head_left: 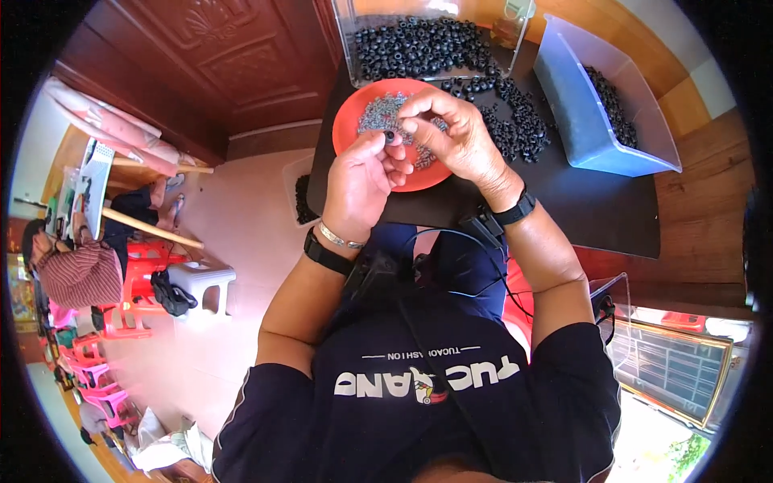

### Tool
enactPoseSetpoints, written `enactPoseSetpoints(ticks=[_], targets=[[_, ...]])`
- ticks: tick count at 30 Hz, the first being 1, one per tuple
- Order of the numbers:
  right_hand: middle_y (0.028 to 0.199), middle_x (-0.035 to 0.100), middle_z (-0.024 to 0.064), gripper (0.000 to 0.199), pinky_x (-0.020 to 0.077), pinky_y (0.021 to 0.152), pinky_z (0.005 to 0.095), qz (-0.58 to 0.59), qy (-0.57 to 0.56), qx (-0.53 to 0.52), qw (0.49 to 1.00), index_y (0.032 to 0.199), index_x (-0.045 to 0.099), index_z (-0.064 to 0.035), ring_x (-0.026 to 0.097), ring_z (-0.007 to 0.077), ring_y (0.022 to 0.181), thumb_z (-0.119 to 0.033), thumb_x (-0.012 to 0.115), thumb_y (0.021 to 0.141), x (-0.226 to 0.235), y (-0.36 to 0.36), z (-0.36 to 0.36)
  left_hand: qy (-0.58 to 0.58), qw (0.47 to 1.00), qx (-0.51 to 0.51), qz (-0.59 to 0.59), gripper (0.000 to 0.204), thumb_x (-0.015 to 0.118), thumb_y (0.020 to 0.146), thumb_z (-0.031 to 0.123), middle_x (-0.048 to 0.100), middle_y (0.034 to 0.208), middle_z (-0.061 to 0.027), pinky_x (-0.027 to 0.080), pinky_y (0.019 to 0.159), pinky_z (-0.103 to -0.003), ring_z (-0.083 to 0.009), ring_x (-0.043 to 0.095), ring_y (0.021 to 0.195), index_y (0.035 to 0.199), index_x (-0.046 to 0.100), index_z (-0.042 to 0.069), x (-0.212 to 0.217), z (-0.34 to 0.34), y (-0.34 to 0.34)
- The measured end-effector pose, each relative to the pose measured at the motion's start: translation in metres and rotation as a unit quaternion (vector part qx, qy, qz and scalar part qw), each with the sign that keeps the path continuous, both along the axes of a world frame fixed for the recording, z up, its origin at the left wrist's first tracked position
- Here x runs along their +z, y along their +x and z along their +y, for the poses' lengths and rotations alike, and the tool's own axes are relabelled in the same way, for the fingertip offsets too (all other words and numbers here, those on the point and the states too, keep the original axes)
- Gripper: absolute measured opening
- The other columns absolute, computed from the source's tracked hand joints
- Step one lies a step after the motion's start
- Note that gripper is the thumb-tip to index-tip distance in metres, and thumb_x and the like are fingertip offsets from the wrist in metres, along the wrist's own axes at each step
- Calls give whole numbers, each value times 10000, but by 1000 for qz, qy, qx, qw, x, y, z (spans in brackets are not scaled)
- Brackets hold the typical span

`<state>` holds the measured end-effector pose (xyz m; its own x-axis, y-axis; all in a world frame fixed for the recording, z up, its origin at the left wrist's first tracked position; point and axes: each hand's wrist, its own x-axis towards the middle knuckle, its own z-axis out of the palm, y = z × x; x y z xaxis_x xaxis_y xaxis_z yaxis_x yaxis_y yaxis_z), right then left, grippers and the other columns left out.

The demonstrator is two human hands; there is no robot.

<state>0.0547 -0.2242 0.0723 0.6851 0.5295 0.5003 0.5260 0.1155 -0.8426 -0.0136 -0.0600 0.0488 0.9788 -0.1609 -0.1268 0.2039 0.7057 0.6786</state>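
Note:
Over the red plate (345, 129), my left hand (360, 181) pinches a small round black plastic part (390, 137) between thumb and forefinger. My right hand (459, 138) is just above and to the right of it, thumb and forefinger drawn together. Whatever may be between those fingertips is too small to make out. Many small silvery metal pieces (380, 111) lie on the plate, partly hidden behind my hands. Right of the plate, a loose heap of similar black parts (515, 129) spreads over the dark table (604, 211).
A clear bin (348, 50) of black parts stands at the table's back, beside a translucent blue bin (576, 121) with more. A low pale bin (291, 173) sits left of the table. Cables (519, 299) hang by my lap. Farther left are a person (80, 274) and stools (211, 280).

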Motion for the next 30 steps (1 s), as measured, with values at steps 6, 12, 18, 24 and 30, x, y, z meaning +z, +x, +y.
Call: enactPoseSetpoints(ticks=[6, 12, 18, 24, 30], targets=[[894, 612, 68, 132, 505, 733, 304, -84, -17, -14, 996, 947, 621, -36, 606, 187, 827, 25, 653, 834, -5, 4, 3, -40, 999, -7, 16, 197, 508, 938, 261, 595, 811, -30, 446, 663, -295, -174, 590, 751, 913, 581, 80, -6, -9, 10], [853, 623, 72, 141, 514, 714, 332, -199, -40, -53, 978, 888, 634, -44, 625, 232, 812, 7, 693, 770, -1, 0, 7, -68, 997, 23, 29, 166, 501, 955, 247, 608, 855, -8, 453, 688, -289, -143, 584, 774, 968, 586, 104, -3, -10, 7], [870, 627, 74, 135, 516, 732, 353, -199, -62, -73, 975, 897, 649, -48, 631, 254, 846, -39, 698, 771, 2, -4, 2, -55, 998, 1, 25, 176, 496, 961, 255, 612, 913, 5, 449, 711, -289, -136, 583, 810, 1020, 585, 115, -2, -10, 5], [861, 634, 80, 130, 480, 804, 394, -220, -39, -40, 974, 893, 638, -60, 611, 287, 877, -167, 663, 824, -3, 2, 2, -4, 1000, -13, 15, 223, 476, 965, 266, 617, 896, -27, 459, 728, -296, -160, 600, 831, 1025, 583, 80, 1, -6, 1], [928, 645, 90, 167, 500, 805, 371, -225, -64, 20, 972, 982, 664, -46, 616, 264, 911, -173, 642, 876, 3, 6, -3, 6, 999, -29, -39, 219, 477, 948, 240, 617, 899, -41, 460, 739, -292, -169, 603, 826, 1020, 583, 62, -4, -2, -1]])
